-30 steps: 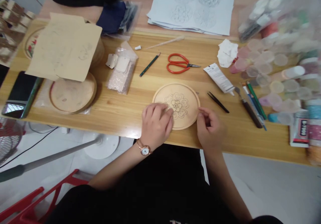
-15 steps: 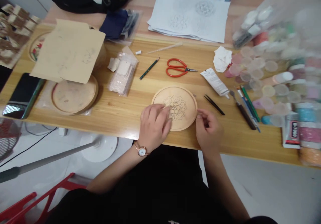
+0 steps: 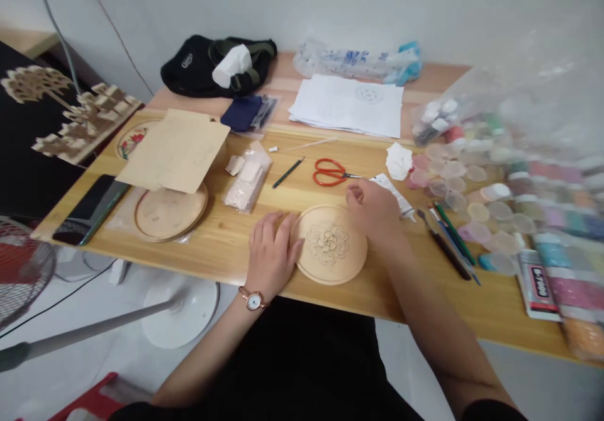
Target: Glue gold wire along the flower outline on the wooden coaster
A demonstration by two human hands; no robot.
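A round wooden plate [image 3: 330, 273] with a raised rim lies near the front edge of the table, a flower outlined in dark lines at its centre. My left hand [image 3: 271, 248], a watch on its wrist, rests with fingers stretched out flat and the thumb at the plate's left rim. Over the plate's upper right edge is my right hand [image 3: 375, 210], its fingers curled together; what they hold, if anything, is hidden. Just beyond it lie red-handled scissors [image 3: 330, 172] and a white tube [image 3: 394, 191], partly covered by the hand. The black tweezers are out of sight.
A green pencil [image 3: 288, 173] and a bag of pale pieces [image 3: 248, 182] lie left of the scissors. Brushes [image 3: 455, 235], small cups [image 3: 476, 231] and paint bottles crowd the right. Another wooden plate [image 3: 170, 213], cardboard [image 3: 174, 150] and a phone [image 3: 92, 210] are at left.
My right hand has left the plate's right rim and moved up towards the scissors and tube. My left hand has shifted off the flower to the left rim. The view has tilted up.
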